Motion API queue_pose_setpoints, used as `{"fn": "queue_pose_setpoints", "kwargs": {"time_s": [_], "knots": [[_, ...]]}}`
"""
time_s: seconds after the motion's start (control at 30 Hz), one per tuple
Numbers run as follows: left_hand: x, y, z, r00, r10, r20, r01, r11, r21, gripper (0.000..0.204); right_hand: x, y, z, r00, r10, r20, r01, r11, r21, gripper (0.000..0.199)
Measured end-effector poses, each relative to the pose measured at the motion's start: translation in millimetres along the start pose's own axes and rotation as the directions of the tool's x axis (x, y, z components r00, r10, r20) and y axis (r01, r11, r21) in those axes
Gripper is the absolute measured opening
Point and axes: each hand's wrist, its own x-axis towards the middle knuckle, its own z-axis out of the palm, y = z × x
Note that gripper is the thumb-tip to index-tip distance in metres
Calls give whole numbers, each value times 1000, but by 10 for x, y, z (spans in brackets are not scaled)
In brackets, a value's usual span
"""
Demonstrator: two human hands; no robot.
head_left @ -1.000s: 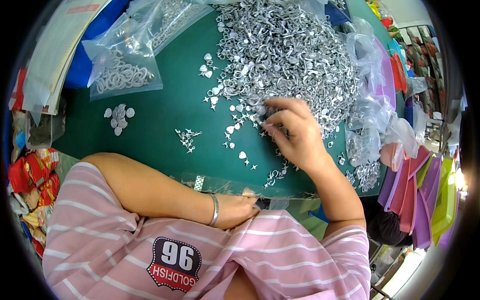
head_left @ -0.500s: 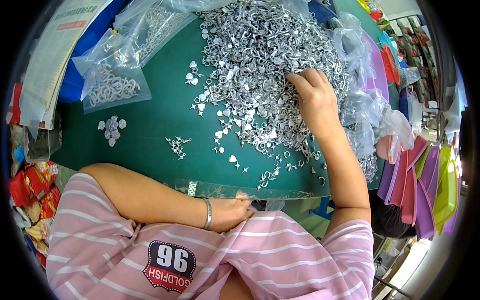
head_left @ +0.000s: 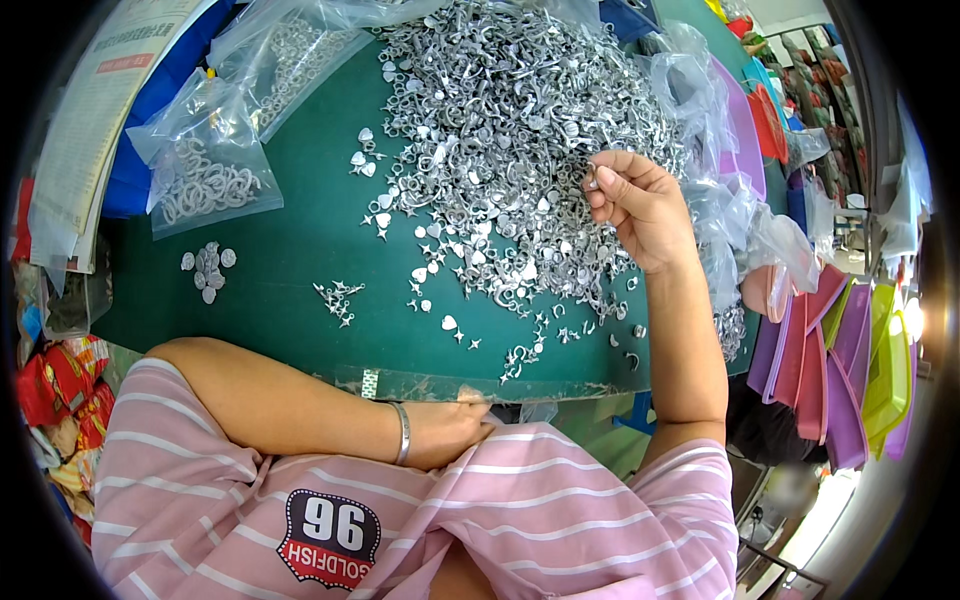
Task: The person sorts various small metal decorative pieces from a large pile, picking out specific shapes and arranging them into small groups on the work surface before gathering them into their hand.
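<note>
A big pile of little silver charms (head_left: 500,150) lies on the green table (head_left: 300,250), and everything here sits around that pile. The right hand (head_left: 640,205) is lifted up at the right edge of the pile. Its fingertips (head_left: 603,178) are pinched together on one tiny silver piece (head_left: 590,180), which pokes out on the pile side of the fingers, right at their tips. The other fingers are curled in. The left hand (head_left: 450,430) is far from the pile, down at the near edge of the table, resting against the pink striped shirt (head_left: 500,520). It wears a silver bangle (head_left: 403,433) on the wrist, and I cannot tell if its fingers hold anything. To the left of the pile lies a clear bag of silver rings (head_left: 205,180). Below that bag sits a small bunch of round silver discs (head_left: 207,270). Between the discs and the pile is a tiny heap of star-shaped charms (head_left: 337,298).
</note>
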Motion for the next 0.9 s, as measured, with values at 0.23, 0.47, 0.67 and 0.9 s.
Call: {"fn": "queue_pose_setpoints", "kwargs": {"time_s": [0.23,0.47,0.67,0.9], "knots": [[-8,36,-114,998,5,59,-2,999,-43,31,47,-57,9,966,2,259,-128,873,471,18],[-2,62,-176,987,-47,153,57,996,-62,30,48,191,518,792,-445,418,487,46,-872,20],[2,40,-141,990,-11,140,14,1000,-19,32,79,89,544,809,-379,449,481,-12,-877,17],[25,72,-237,971,-36,236,41,999,-13,34,35,-113,490,947,59,315,220,596,-772,13]]}}
